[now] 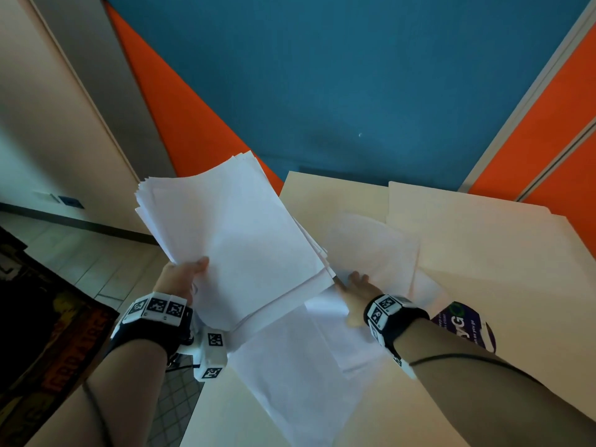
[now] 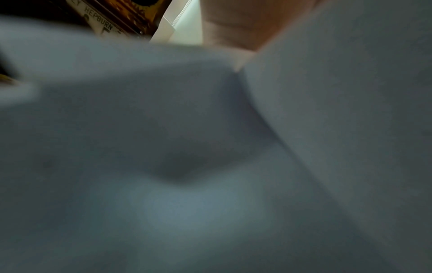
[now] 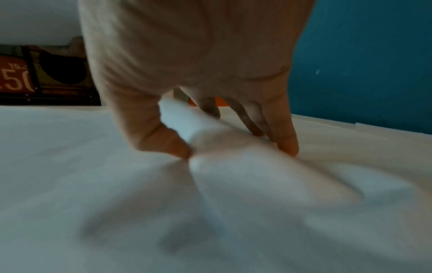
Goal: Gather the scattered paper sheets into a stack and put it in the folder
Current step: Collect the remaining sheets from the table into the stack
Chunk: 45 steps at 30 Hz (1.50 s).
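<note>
My left hand [image 1: 187, 275] grips a thick stack of white sheets [image 1: 238, 233] by its near left edge, thumb on top, and holds it tilted above the table's left edge. In the left wrist view the stack's underside [image 2: 210, 166] fills the picture, blurred. My right hand [image 1: 358, 285] lies on loose white sheets [image 1: 306, 366] on the cream table [image 1: 516, 301]. In the right wrist view my right hand [image 3: 236, 151] pinches up a fold of a loose sheet [image 3: 233, 175] between thumb and fingers. A flat cream folder-like cover [image 1: 467, 221] lies at the far right.
A purple printed item [image 1: 464, 324] peeks out beside my right forearm. A blue and orange partition [image 1: 322, 75] stands behind the table. To the left, a dark poster with orange lettering [image 1: 48, 333] stands on the tiled floor [image 1: 96, 262].
</note>
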Tool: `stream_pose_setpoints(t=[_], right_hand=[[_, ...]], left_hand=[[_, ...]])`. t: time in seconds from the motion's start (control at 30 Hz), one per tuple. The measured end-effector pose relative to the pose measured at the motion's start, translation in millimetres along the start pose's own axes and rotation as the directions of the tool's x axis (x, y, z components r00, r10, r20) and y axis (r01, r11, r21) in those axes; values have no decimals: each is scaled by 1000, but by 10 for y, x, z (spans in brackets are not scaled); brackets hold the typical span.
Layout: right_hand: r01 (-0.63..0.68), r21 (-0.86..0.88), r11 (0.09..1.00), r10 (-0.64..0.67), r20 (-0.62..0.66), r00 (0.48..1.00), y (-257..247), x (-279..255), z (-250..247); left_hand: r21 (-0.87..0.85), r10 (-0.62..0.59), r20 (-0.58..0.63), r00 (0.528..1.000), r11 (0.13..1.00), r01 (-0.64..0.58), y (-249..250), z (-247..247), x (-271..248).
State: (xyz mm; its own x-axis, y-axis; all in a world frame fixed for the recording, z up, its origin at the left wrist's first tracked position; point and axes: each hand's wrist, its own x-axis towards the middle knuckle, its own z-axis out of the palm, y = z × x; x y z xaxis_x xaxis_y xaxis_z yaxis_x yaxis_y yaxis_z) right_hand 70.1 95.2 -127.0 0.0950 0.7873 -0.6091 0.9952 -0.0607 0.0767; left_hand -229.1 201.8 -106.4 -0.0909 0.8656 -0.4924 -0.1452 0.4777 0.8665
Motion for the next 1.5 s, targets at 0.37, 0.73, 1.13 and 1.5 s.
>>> stream_pose_setpoints(t=[0.37, 0.73, 1.13, 1.5], right_hand=[[134, 63, 989, -125, -129, 984, 62, -409, 76], [-260, 604, 754, 419, -138, 897, 754, -494, 216], [-359, 841, 405, 570, 75, 818, 627, -405, 264], [-588, 787, 188, 763, 260, 592, 528, -884, 764]], left_hand=[[19, 3, 35, 999, 1000, -4, -66, -19, 18], [62, -14, 57, 998, 998, 10, -63, 180, -55], [96, -11, 90, 996, 995, 3, -134, 340, -90], [96, -27, 160, 987, 995, 11, -165, 348, -74]])
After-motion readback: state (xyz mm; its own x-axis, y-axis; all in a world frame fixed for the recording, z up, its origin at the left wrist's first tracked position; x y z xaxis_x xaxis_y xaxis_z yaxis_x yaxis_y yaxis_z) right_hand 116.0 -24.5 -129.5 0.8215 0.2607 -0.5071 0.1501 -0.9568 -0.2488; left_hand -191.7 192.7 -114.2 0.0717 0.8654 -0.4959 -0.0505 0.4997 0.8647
